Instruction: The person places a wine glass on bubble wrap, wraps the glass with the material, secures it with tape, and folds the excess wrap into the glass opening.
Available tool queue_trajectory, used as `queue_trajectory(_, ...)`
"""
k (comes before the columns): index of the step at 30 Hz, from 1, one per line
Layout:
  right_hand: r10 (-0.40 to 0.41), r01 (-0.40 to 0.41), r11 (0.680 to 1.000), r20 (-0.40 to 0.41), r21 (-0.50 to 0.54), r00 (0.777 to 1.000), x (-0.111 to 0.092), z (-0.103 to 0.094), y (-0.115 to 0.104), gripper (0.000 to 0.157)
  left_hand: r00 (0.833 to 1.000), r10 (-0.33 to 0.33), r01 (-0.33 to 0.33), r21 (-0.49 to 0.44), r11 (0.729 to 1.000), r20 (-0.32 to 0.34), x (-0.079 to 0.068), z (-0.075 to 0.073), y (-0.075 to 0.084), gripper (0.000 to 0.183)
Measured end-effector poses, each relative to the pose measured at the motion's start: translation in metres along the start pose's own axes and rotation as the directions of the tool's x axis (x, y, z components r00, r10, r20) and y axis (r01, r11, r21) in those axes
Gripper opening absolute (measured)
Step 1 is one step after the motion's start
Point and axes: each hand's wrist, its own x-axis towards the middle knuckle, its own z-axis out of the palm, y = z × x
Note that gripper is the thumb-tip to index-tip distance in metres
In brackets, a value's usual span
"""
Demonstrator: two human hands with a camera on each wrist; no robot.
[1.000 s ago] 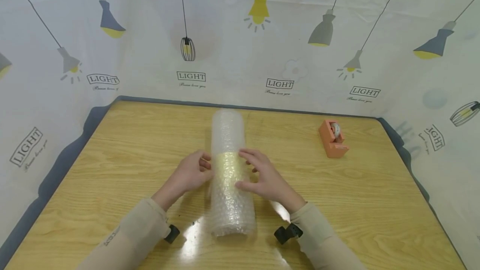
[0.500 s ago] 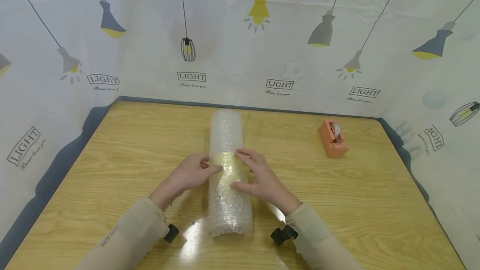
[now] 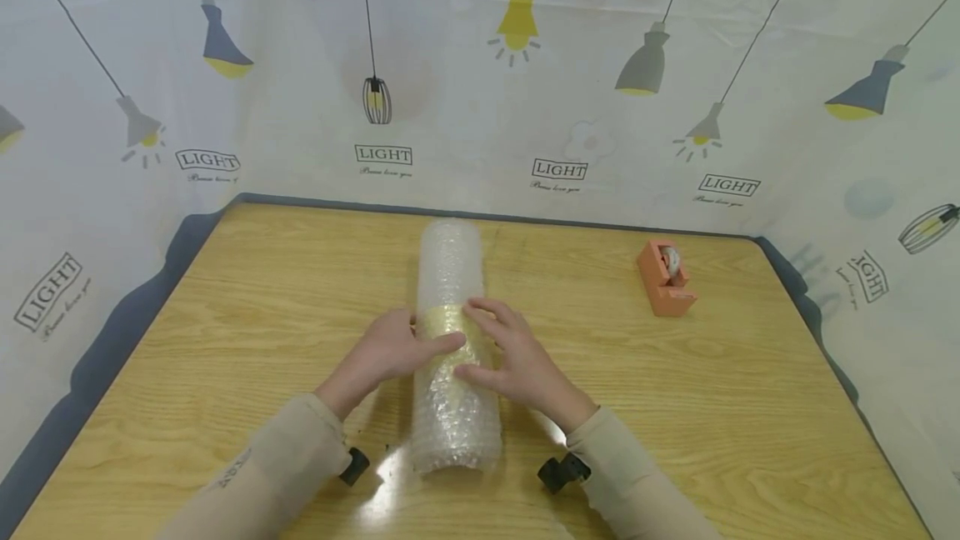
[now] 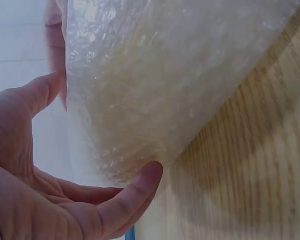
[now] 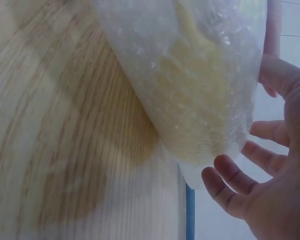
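Clear bubble-wrap cylinder (image 3: 456,427): banded in yellow (image 3: 444,321), it lies twelve to six o'clock on a pale wood-grain table (image 3: 285,290).
Left hand (image 3: 392,346): grips the wrap from nine o'clock, thumb across the band; the left wrist view shows curved fingers (image 4: 127,202) largely hidden in the head view.
Right hand (image 3: 525,363): at three o'clock, loosely spread and gripping nothing, thumb on the wrap; the right wrist view reveals its lower fingers.
Coral block-shaped tape dispenser (image 3: 663,290): head view only, toward two o'clock, holding a whitish tape roll (image 3: 672,260).
Cylinder's contents: cannot be told.
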Motion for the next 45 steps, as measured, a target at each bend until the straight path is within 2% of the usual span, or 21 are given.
queue_trajectory(7,0.002,-0.002,1.0,0.004,-0.002,1.0,0.0,-0.001,-0.001,0.081,0.999,0.035,-0.035,-0.01,0.999,-0.018,0.001,0.004,0.001,0.081)
queue_trajectory(12,-0.009,0.009,0.999,0.006,0.044,1.0,0.0,-0.004,0.0,0.081,0.999,0.051,-0.051,-0.025,0.998,-0.012,0.002,0.005,0.0,0.078)
queue_trajectory(25,-0.02,0.021,0.994,-0.009,0.105,1.0,-0.004,-0.014,0.006,0.083,0.999,-0.007,0.009,-0.065,0.998,0.036,0.006,0.007,-0.001,0.086)
queue_trajectory(37,-0.055,0.055,0.991,-0.007,0.122,0.998,-0.007,-0.022,0.012,0.082,0.997,-0.027,0.033,-0.084,0.996,0.073,0.008,0.009,0.001,0.087)
queue_trajectory(45,-0.06,0.055,0.988,0.033,0.141,0.998,-0.009,-0.029,0.015,0.083,0.992,-0.023,0.045,-0.183,0.982,0.124,0.01,0.013,-0.001,0.078)
